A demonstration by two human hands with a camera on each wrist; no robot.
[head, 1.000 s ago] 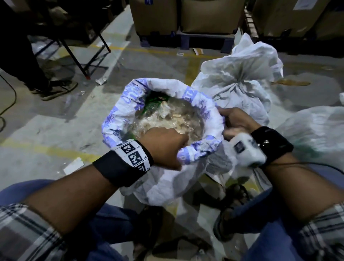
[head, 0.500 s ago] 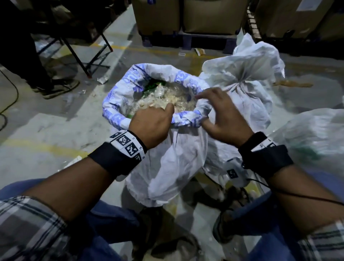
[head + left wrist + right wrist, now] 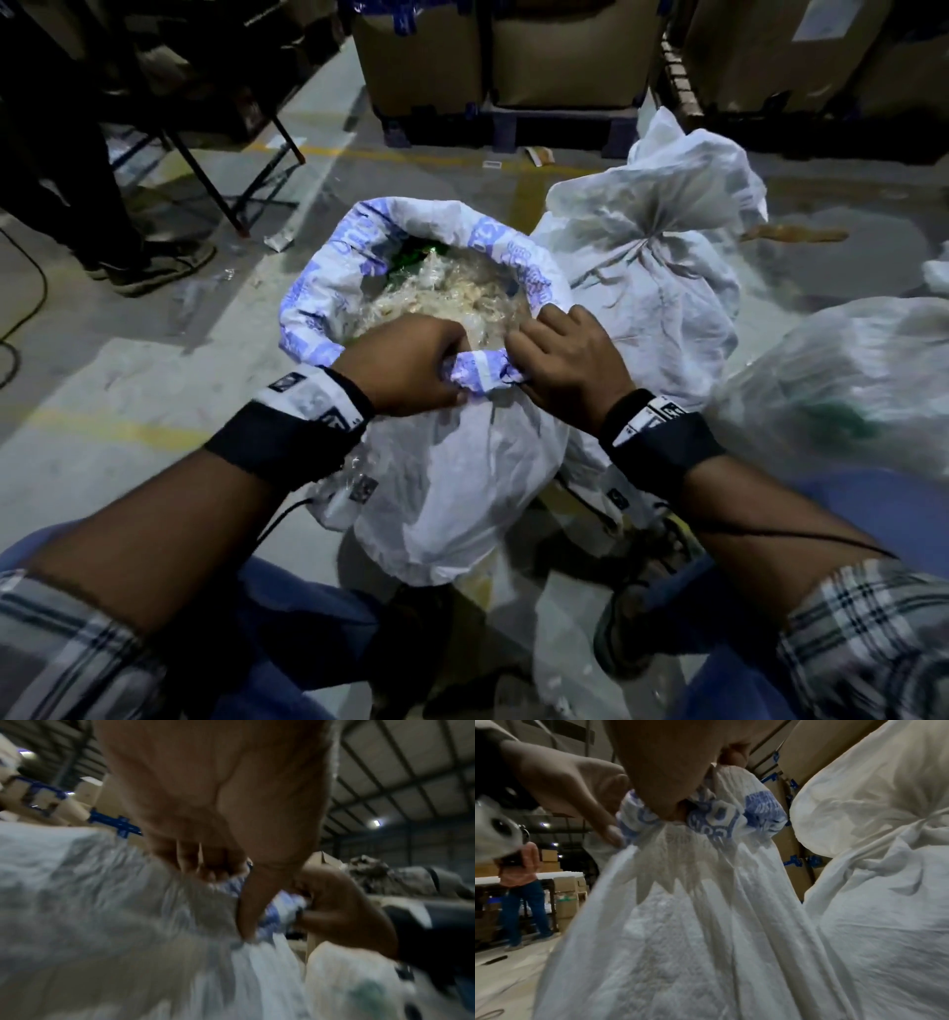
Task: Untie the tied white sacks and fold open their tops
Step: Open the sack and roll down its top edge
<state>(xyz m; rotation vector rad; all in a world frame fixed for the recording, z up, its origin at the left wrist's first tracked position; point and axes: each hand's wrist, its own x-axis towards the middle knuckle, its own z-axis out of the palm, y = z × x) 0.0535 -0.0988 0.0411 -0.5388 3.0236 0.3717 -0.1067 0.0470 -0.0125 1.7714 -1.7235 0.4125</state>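
A white sack (image 3: 462, 488) stands open on the floor in front of me, its blue-printed rim (image 3: 359, 241) rolled outward around pale plastic-wrapped contents (image 3: 452, 303). My left hand (image 3: 411, 365) grips the near part of the rim, fingers curled over it. My right hand (image 3: 560, 354) grips the same near rim just to the right. In the right wrist view the bunched blue-printed rim (image 3: 713, 821) sits under my right palm, with the left hand (image 3: 577, 787) beside it. Behind stands a tied white sack (image 3: 652, 241), knotted at its neck.
A third white sack (image 3: 842, 390) lies at the right. Cardboard boxes on pallets (image 3: 513, 56) line the back. Another person's foot (image 3: 154, 267) and a metal table frame (image 3: 215, 190) are at the left. My knees flank the sack.
Both hands have come together on the near rim of the open sack. My right hand moved from the right side of the rim to the front, next to the left.
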